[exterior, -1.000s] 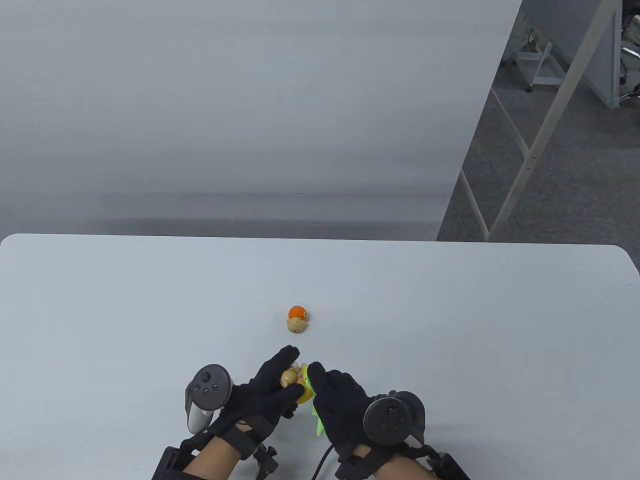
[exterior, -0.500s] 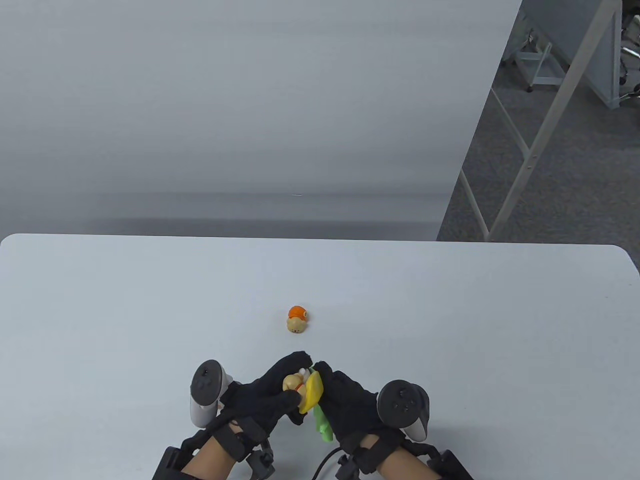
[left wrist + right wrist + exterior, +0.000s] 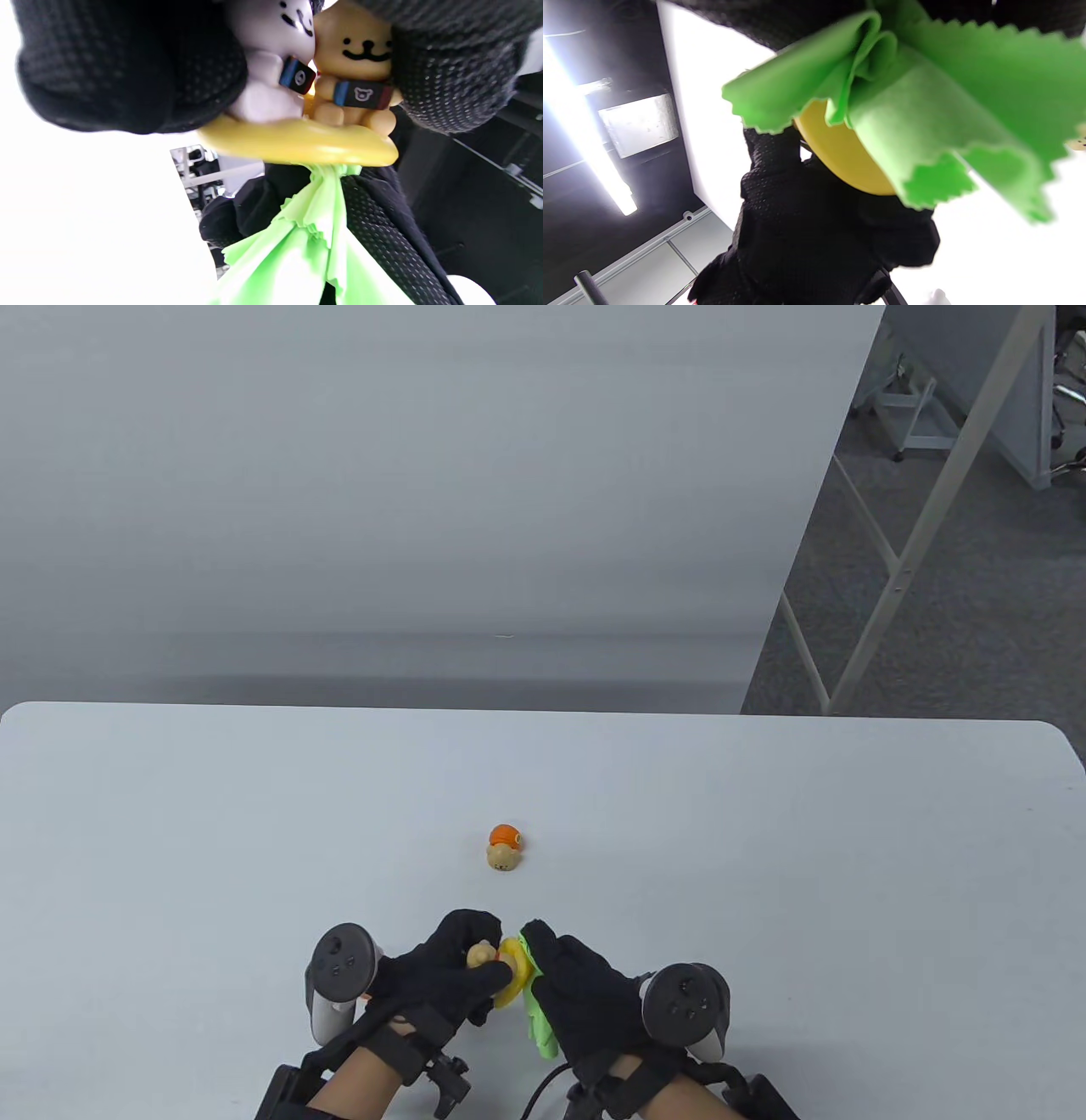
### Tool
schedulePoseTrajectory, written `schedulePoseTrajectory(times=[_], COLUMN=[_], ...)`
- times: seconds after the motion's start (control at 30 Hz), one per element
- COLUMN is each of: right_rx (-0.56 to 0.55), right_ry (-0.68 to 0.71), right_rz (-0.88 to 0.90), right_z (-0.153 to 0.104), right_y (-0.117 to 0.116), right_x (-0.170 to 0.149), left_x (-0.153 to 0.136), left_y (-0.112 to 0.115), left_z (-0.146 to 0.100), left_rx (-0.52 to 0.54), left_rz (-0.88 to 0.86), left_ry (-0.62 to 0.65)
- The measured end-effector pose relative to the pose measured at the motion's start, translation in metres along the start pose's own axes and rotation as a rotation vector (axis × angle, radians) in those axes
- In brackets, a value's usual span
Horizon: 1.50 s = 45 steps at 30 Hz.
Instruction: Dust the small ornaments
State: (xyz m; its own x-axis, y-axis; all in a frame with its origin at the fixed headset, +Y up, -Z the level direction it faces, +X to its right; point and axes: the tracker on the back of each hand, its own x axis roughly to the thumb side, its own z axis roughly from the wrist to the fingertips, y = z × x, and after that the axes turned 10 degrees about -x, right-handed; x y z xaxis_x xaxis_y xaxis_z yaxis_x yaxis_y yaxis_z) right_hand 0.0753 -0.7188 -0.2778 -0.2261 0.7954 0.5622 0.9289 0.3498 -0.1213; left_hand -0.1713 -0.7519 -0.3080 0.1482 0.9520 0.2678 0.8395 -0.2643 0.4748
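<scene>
My left hand grips a small ornament: a white figure and a tan bear on a yellow base, seen close in the left wrist view. My right hand holds a green cloth and presses it against the yellow base. The cloth hangs below the base in the left wrist view and fills the top of the right wrist view. A second ornament, orange and tan, lies on the white table beyond both hands.
The table's far edge runs across the middle of the table view, with a grey wall behind it. A metal frame stands on the carpet at the right, off the table.
The ornament has turned in my left hand, so its yellow base now faces the cloth. Both hands have shifted slightly left and nearer the front edge.
</scene>
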Motion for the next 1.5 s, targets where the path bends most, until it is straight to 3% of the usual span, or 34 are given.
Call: schedulePoseTrajectory(times=[0.2,0.4,0.47,0.6,0.73,0.83,0.93,1.07,1.5], right_rx=[-0.048,-0.04,0.045,0.082,0.095,0.067,-0.011,-0.032,0.039], right_ry=[0.013,0.03,0.1,0.201,0.241,0.216,0.088,0.026,0.181], right_rz=[-0.014,-0.08,-0.13,-0.199,-0.236,-0.23,-0.22,-0.174,-0.291], right_z=[0.0,-0.001,-0.003,-0.004,-0.005,-0.005,-0.001,0.0,-0.003], right_y=[0.008,0.004,-0.004,-0.015,-0.02,-0.018,-0.004,0.004,-0.012], right_x=[-0.006,-0.016,-0.01,0.002,0.005,0.003,-0.011,-0.016,0.008], left_x=[-0.004,-0.011,-0.014,-0.017,-0.018,-0.02,-0.02,-0.017,-0.019], left_y=[0.003,0.012,0.012,0.006,0.004,0.004,0.009,0.014,0.011], left_z=[0.003,0.005,0.001,-0.004,-0.006,-0.002,0.004,0.008,0.0], left_rx=[-0.032,-0.092,-0.015,0.058,0.064,-0.02,-0.174,-0.255,-0.019], left_rz=[-0.154,-0.162,-0.172,-0.254,-0.228,-0.258,-0.329,-0.335,-0.309], left_ry=[-0.062,-0.118,-0.176,-0.21,-0.234,-0.222,-0.171,-0.144,-0.201])
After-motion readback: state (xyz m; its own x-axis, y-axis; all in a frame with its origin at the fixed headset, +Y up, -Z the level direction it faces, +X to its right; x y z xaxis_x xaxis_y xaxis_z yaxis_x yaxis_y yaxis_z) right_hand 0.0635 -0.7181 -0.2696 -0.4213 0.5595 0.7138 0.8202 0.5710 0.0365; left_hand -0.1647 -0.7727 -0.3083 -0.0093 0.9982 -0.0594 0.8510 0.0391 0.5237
